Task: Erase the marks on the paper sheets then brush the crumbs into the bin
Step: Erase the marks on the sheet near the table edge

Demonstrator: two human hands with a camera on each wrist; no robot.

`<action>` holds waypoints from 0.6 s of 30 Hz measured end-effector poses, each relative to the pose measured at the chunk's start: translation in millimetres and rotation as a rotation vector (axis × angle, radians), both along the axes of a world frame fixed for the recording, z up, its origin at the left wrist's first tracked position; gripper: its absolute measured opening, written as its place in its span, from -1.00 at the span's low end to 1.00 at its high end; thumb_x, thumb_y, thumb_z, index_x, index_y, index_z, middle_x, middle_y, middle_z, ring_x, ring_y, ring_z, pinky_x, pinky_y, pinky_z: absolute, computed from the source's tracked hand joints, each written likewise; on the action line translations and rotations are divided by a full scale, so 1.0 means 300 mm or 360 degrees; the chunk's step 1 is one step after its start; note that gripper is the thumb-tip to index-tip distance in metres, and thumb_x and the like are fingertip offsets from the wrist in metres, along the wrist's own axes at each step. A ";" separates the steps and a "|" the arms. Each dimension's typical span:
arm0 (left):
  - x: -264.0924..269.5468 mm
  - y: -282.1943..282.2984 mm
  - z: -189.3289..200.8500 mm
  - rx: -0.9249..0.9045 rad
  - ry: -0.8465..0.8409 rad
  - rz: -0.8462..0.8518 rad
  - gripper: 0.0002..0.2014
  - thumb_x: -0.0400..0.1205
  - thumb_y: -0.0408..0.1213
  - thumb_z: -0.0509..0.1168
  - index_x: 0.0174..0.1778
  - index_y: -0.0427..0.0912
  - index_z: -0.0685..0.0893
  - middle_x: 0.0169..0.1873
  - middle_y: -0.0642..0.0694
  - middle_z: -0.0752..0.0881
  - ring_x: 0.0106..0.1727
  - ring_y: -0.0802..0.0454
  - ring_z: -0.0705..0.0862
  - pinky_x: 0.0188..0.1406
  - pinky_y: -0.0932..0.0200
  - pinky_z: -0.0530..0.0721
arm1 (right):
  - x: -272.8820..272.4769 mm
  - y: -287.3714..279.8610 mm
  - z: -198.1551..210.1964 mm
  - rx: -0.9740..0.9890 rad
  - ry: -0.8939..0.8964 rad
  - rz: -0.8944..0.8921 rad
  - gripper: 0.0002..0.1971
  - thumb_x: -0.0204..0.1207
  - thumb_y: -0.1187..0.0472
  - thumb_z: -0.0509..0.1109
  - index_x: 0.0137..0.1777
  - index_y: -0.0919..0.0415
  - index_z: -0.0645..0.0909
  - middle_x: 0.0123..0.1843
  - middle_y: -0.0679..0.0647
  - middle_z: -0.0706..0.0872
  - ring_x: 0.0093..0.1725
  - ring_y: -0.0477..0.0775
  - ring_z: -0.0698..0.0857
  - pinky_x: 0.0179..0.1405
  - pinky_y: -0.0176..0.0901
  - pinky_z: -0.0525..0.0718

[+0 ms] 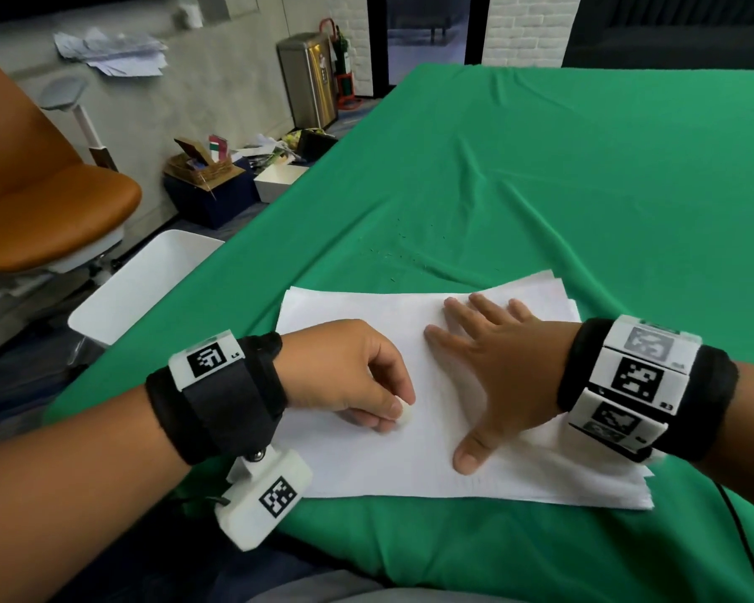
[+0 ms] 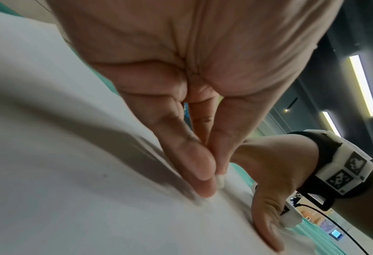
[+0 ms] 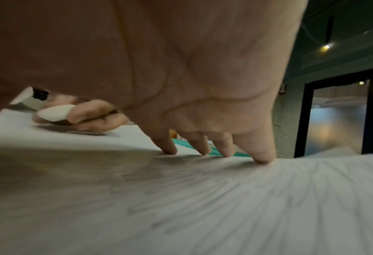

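A stack of white paper sheets [image 1: 366, 324] lies on the green cloth near the front edge. My left hand [image 1: 362, 380] pinches a small white eraser [image 1: 405, 416] between thumb and fingers and holds it down on the top sheet [image 2: 50, 155]. The eraser [image 3: 55, 113] shows clearly in the right wrist view, and only its tip [image 2: 221, 179] in the left wrist view. My right hand [image 1: 488, 363] lies flat with spread fingers [image 3: 265, 155] pressing the sheet [image 3: 202, 198] to the right of the eraser. Faint pencil marks show near my right thumb. Tiny crumbs [image 1: 403, 250] dot the cloth beyond the paper.
A white bin [image 1: 144, 285] stands below the table's left edge. An orange chair [image 1: 40, 193] is further left. Boxes, a basket and a steel trash can [image 1: 308, 80] sit on the floor beyond. The green cloth [image 1: 562, 176] stretches wide to the back and right.
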State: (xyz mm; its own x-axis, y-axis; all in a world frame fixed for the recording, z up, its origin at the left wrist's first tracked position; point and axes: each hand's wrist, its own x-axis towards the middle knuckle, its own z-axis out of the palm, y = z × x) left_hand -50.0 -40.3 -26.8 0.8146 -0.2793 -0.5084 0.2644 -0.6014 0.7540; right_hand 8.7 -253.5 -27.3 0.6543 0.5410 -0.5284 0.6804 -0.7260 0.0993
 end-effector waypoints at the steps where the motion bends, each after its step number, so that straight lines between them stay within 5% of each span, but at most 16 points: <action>1: 0.000 -0.002 0.000 -0.0004 -0.0001 -0.0001 -0.88 0.60 -0.48 0.50 0.03 -0.31 0.78 -0.25 -0.26 0.85 -0.15 -0.10 0.84 0.16 -0.14 0.83 | 0.001 0.002 0.003 -0.0012 -0.0029 0.0024 0.59 -0.06 -0.79 0.38 0.80 -0.05 -0.39 0.81 0.18 -0.43 0.79 0.32 -0.35 0.75 0.45 -0.21; 12: 0.032 -0.030 0.007 0.0030 -0.0009 -0.0009 -0.87 0.57 -0.46 0.53 -0.01 -0.26 0.77 -0.29 -0.25 0.85 -0.18 -0.12 0.84 0.07 -0.07 0.85 | 0.028 0.018 0.008 -0.0072 0.0056 -0.0051 0.56 -0.05 -0.77 0.42 0.77 -0.18 -0.45 0.84 0.14 -0.34 0.82 0.22 -0.30 0.61 0.68 -0.34; 16: 0.028 -0.054 0.006 0.0153 0.0002 -0.0116 -0.84 0.59 -0.40 0.54 0.03 -0.26 0.73 -0.26 -0.24 0.86 -0.27 -0.02 0.79 -0.06 0.06 0.85 | 0.030 0.020 0.012 -0.0078 0.0138 -0.0106 0.62 -0.11 -0.72 0.51 0.74 -0.20 -0.49 0.82 0.07 -0.42 0.82 0.17 -0.29 0.61 0.77 -0.09; 18: 0.035 -0.056 0.007 0.0210 -0.0109 -0.0096 -0.87 0.59 -0.37 0.54 -0.01 -0.24 0.76 -0.28 -0.20 0.87 -0.26 -0.06 0.82 -0.01 0.00 0.87 | 0.031 0.022 0.010 -0.0072 0.0188 -0.0121 0.66 -0.14 -0.69 0.56 0.73 -0.19 -0.52 0.81 0.08 -0.46 0.81 0.20 -0.33 0.67 0.65 0.07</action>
